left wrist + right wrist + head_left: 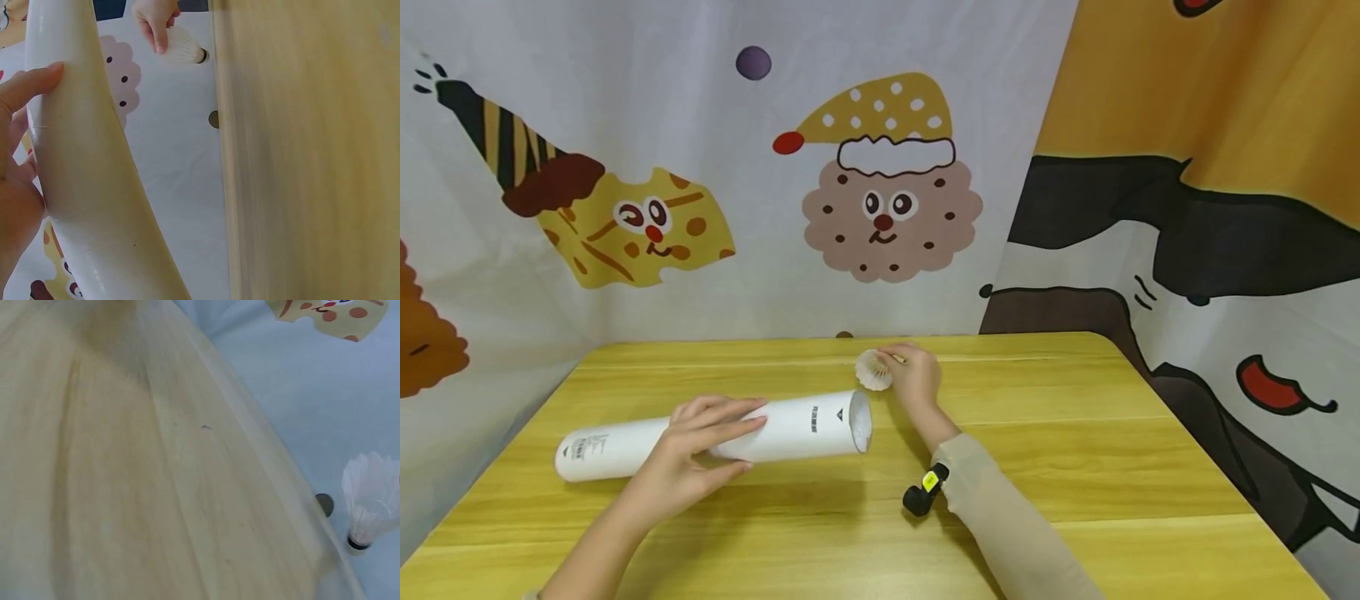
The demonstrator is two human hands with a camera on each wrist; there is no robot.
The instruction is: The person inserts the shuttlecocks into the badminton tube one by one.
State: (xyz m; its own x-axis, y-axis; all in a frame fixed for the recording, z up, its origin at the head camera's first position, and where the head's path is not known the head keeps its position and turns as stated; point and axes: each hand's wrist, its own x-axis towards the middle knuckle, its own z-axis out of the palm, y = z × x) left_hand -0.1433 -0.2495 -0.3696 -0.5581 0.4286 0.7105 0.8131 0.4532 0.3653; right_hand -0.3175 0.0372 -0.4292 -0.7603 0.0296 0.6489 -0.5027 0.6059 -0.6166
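A long white shuttlecock tube (790,427) with dark print lies sideways in my left hand (688,454), its round pale end turned right. The fingers lie over its top side and the thumb along the near side. In the left wrist view, the tube (94,156) fills much of the left part. My right hand (916,379) pinches a white feathered shuttlecock (874,370) by its skirt, beyond the tube's right end. The left wrist view shows the shuttlecock (183,47) with its black-banded base pointing away from the fingers. In the right wrist view, the shuttlecock (372,494) hangs base down.
A yellow wood-grain table (1075,475) lies under both hands. A black wrist camera (921,493) with a yellow-green mark sits at the right sleeve (1000,508). Behind the table's far edge hangs a white curtain (760,208) with cartoon food prints.
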